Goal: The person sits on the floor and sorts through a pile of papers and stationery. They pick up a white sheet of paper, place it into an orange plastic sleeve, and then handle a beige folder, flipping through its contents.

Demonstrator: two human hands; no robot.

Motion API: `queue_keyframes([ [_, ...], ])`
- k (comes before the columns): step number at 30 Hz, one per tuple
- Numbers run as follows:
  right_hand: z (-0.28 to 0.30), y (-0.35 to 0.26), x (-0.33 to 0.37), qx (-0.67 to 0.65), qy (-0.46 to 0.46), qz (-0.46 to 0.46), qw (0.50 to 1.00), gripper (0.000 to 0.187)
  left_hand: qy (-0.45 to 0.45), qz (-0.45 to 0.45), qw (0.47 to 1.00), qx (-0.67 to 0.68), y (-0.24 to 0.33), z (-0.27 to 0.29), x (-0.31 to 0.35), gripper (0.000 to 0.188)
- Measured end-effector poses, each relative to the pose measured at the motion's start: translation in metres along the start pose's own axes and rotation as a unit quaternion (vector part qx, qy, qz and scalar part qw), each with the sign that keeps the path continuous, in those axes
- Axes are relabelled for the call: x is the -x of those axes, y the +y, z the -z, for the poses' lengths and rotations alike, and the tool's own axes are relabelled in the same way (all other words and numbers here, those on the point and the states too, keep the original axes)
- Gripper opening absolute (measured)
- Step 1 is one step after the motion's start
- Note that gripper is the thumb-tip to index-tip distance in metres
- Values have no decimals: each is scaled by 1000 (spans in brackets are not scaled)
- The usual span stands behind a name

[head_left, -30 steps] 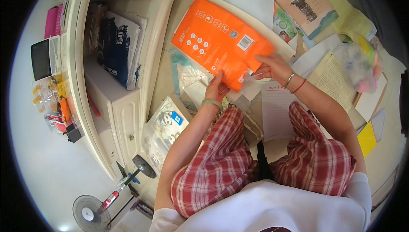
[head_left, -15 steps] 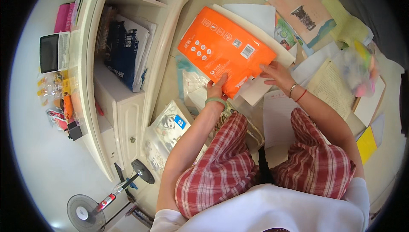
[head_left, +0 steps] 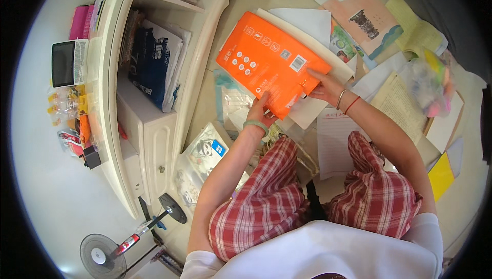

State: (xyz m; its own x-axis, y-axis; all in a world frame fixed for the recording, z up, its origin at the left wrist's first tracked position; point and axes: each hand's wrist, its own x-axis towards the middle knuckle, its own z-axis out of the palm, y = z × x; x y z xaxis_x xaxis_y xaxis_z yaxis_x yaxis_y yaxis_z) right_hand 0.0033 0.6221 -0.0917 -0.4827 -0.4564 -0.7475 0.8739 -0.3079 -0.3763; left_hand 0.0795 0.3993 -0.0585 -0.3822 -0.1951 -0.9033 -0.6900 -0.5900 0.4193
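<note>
A flat orange plastic packet (head_left: 271, 63), printed with white icons and a barcode, is held in front of me above the papers on the floor. My left hand (head_left: 260, 112), with a green bangle at the wrist, grips its near left edge, the thumb on top. At the near right corner my right hand (head_left: 324, 88) is closed on the packet, thumb over the orange face and fingers partly hidden below. Pale paper (head_left: 307, 112) shows under the packet's near end; whether it is inside or beneath I cannot tell.
A white cabinet (head_left: 154, 125) stands at left, with a dark blue bag (head_left: 148, 63) inside. Right of me lie a textbook (head_left: 359, 17), a handwritten sheet (head_left: 394, 104) and a plastic bag of colourful things (head_left: 433, 84). Clear panda-printed pouches (head_left: 205, 148) lie near the cabinet; a fan (head_left: 102, 256) is at lower left.
My right hand has shifted slightly and its thumb now presses on the packet's corner, where the fingers were spread before. The packet has moved a little.
</note>
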Motion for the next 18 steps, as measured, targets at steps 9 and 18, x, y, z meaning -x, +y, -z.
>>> queue_keyframes([
  [9,-17,-9,3,-88,-32,22,995,45,-10,-9,1000,27,-4,16,-5,46],
  [18,-24,-11,7,-88,-49,46,994,36,-22,8,997,-72,0,14,-15,64],
])
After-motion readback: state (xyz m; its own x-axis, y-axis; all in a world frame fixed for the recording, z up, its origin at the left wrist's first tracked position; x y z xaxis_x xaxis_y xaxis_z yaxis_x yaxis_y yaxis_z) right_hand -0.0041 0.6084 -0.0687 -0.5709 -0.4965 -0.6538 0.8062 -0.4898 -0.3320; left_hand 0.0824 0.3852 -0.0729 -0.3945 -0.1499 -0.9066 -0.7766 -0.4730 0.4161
